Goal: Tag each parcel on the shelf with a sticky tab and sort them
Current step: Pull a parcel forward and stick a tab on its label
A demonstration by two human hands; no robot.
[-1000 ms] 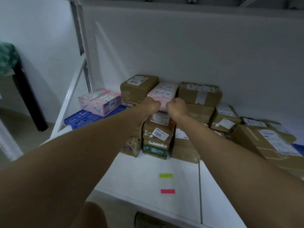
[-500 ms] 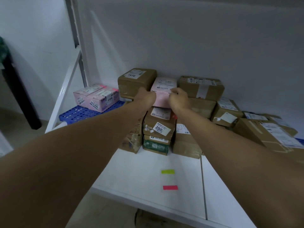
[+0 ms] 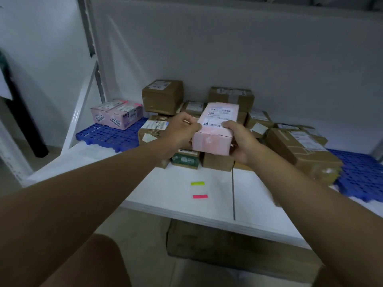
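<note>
Hands — left hand [image 3: 182, 131] and right hand [image 3: 241, 141] — grasp the pink box [image 3: 215, 129] at its two sides. It sat atop the pile a second ago; now it is lifted off and pulled toward the shelf [image 3: 165, 193] front, above the brown parcels [image 3: 217, 162]. Likely next: tagging — green tab [image 3: 198, 183] and pink tab [image 3: 200, 196] lie on the shelf below. White label on the box top, print too blurred to read. Left pink boxes [image 3: 118, 116] show "58-4 3405", roughly.
</note>
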